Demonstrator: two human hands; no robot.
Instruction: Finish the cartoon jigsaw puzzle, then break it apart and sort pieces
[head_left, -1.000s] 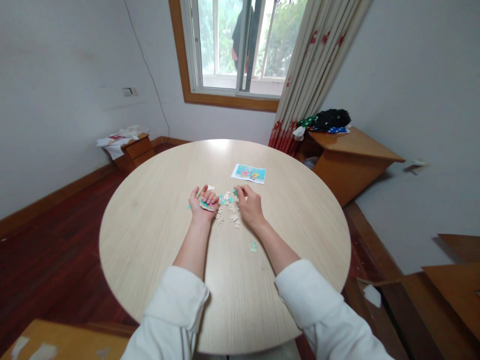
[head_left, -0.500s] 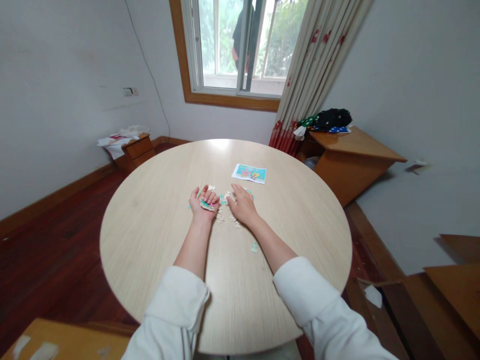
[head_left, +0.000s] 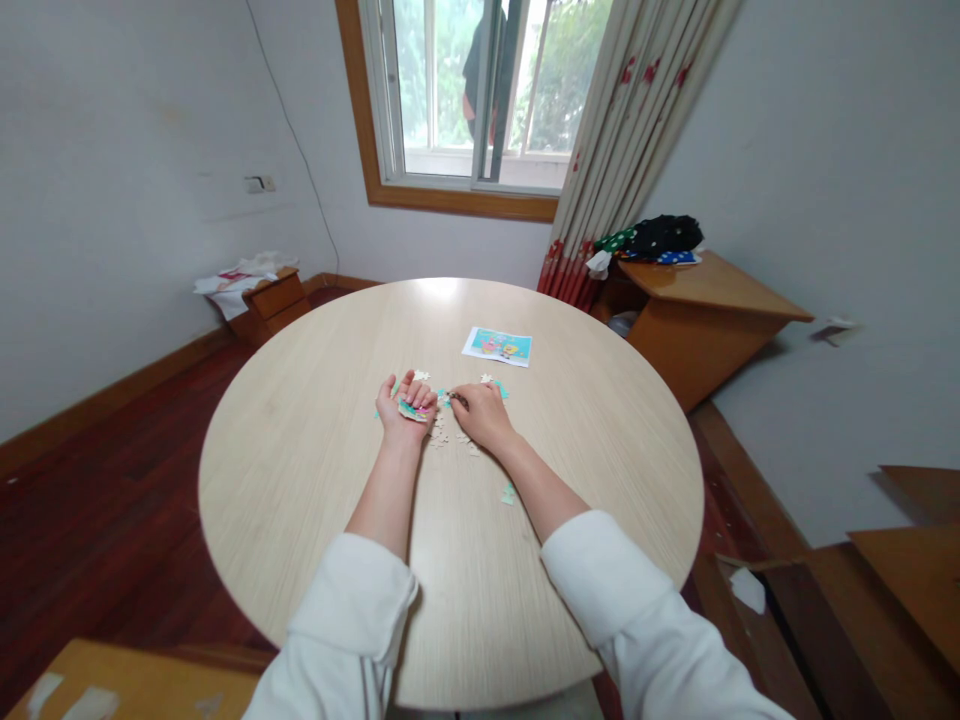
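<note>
Before the card [head_left: 498,347], loose pieces [head_left: 440,432] separate left hand [head_left: 405,403], cupping a stack [head_left: 412,412], from right hand [head_left: 482,413], pinching a piece [head_left: 456,397]

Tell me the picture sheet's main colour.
The picture sheet is mainly turquoise with some white edging, best seen in the head view.

- We get bright, cool daylight through the white-framed sliding glass window [head_left: 442,90], its outdoor view washed pale.
- We see a white glare at the far edge of the round, pale wood-grain table [head_left: 300,480].
- We find the dark red wooden floor [head_left: 112,520] dim.
- We notice wide-angle stretching in the brown wooden desk [head_left: 712,310] at right.
- We find the small off-white jigsaw pieces [head_left: 439,437] soft, their outlines hard to separate.
</note>
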